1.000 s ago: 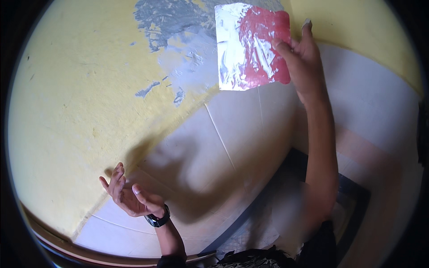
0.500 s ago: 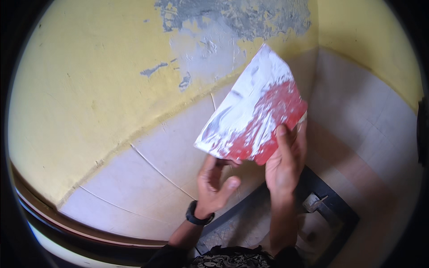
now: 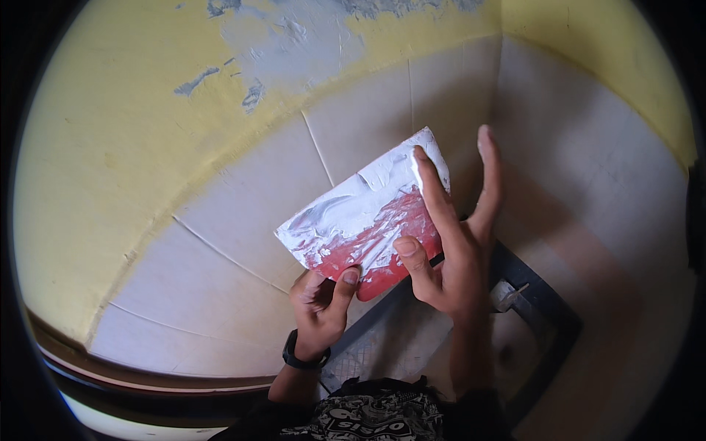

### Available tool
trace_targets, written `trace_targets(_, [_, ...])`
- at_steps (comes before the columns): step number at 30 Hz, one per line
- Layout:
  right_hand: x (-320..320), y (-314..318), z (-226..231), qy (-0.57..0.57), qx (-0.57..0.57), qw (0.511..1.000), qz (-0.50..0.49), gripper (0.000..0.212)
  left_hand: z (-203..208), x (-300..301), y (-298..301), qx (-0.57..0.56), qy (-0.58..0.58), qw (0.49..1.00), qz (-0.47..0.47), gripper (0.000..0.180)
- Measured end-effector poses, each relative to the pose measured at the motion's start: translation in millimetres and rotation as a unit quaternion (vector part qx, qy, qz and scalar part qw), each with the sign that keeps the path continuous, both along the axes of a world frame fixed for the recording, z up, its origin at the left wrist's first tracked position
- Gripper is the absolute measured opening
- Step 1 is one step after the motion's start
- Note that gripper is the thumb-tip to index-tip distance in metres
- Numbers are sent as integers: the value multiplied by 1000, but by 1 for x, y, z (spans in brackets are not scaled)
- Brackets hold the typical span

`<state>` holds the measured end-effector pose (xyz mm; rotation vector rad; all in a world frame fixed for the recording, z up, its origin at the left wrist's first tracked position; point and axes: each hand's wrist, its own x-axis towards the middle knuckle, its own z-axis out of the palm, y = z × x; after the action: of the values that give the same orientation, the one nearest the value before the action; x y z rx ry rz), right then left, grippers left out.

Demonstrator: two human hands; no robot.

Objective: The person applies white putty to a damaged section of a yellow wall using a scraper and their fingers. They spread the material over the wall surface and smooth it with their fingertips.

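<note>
I see the left hand (image 3: 320, 314) pinching the red plate (image 3: 379, 283) at seven o'clock; the right hand (image 3: 462, 273) splays loose, forefinger (image 3: 435, 197) against white paste (image 3: 368, 182) towards one.

left: black wristband (image 3: 298, 360) | black shirt (image 3: 368, 417), white print | dark sleeves (image 3: 478, 416)

From my remote feed I see a red panel (image 3: 371, 217) smeared white towards its upper edge, a yellow wall (image 3: 125, 140) blotched grey, pale greyish tiles (image 3: 235, 246), a black wristband (image 3: 293, 353), a black shirt (image 3: 368, 415) patterned white.
</note>
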<state>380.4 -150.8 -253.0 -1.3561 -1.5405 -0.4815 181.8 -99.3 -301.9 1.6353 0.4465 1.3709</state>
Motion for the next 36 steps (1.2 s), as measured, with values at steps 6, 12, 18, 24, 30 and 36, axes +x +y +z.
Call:
trace_targets(6, [-10, 7, -2, -19, -8, 1000, -15, 61, -2, -8, -6, 26, 15, 1000, 1, 13])
trace_targets(12, [-20, 20, -13, 0, -19, 999, -26, 58, 3, -12, 3, 26, 27, 999, 0, 13])
trace_targets(18, [-37, 42, -18, 44, -39, 998, 24, 51, 2, -14, 16, 41, 45, 998, -2, 16])
trace_targets(24, [-43, 52, -22, 54, -36, 996, 54, 46, 4, -7, 22, 29, 87, 995, 30, 20])
trace_targets(30, [-50, 60, -20, 119, 2, 987, 108, 42, 10, 8, 28, 130, 115, 980, 100, 22])
trace_targets(36, [-65, 55, 5, 201, -21, 933, 297, 59, 17, -12, 37, 20, 50, 995, 82, 16])
